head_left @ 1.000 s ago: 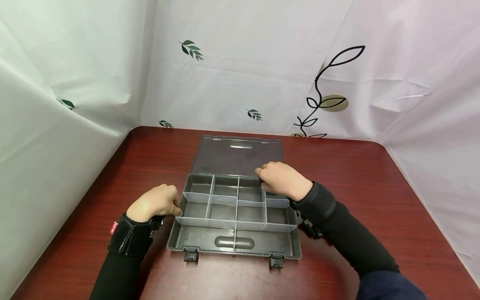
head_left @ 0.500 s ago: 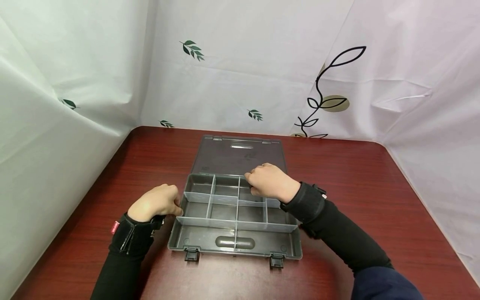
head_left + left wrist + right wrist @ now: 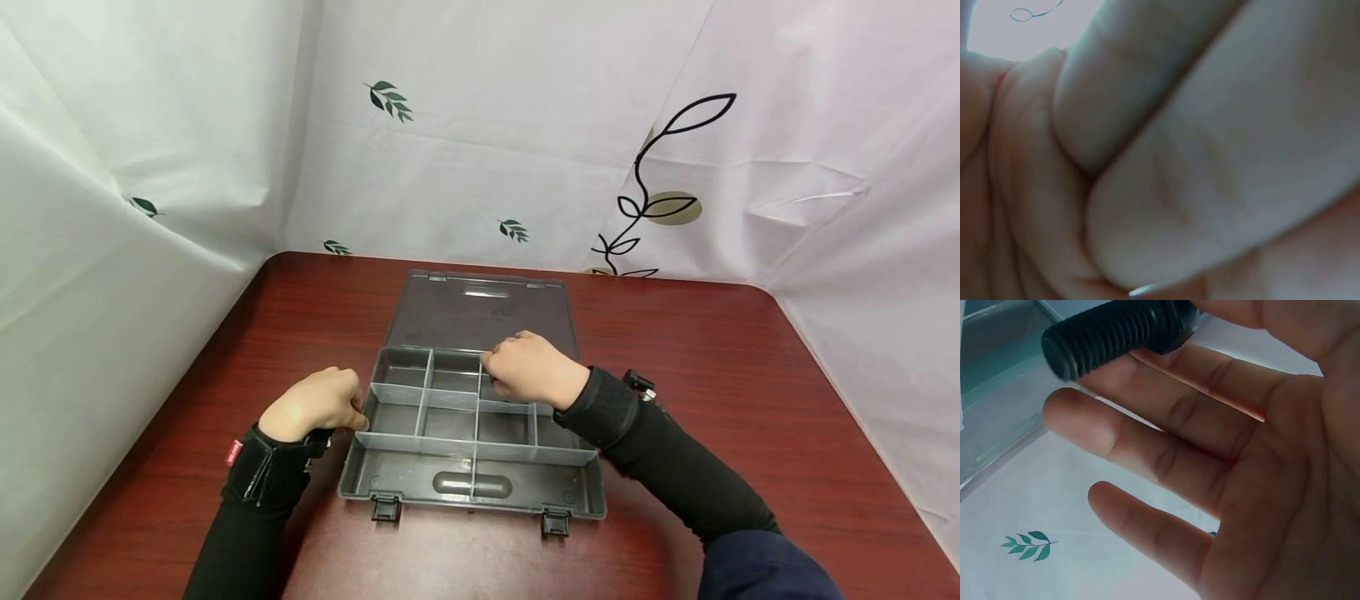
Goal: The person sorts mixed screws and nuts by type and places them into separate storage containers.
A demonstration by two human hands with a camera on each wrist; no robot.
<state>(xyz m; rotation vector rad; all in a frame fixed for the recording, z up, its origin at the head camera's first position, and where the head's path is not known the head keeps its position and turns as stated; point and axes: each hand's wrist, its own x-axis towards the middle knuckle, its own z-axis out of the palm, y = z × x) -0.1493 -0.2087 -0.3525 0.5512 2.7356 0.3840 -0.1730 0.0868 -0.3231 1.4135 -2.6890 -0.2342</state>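
Note:
A grey divided organizer box stands on the table with its compartments uncovered. At its left side my left hand pinches the rim, thumb and index finger at the wall; the other fingers curl into the palm in the left wrist view. My right hand hovers over the back row, right of the middle. Between its thumb and fingers it pinches a black threaded bolt, plain in the right wrist view but hidden under the hand in the head view. The other fingers of that hand extend loosely.
The box's dark see-through lid lies folded back behind it. Two black latches, one a left latch and one a right latch, hang at the front edge. White patterned cloth surrounds the reddish-brown table.
My right hand has moved left along the back row, from the right-hand compartments toward the middle. My left hand stays at the box's left rim.

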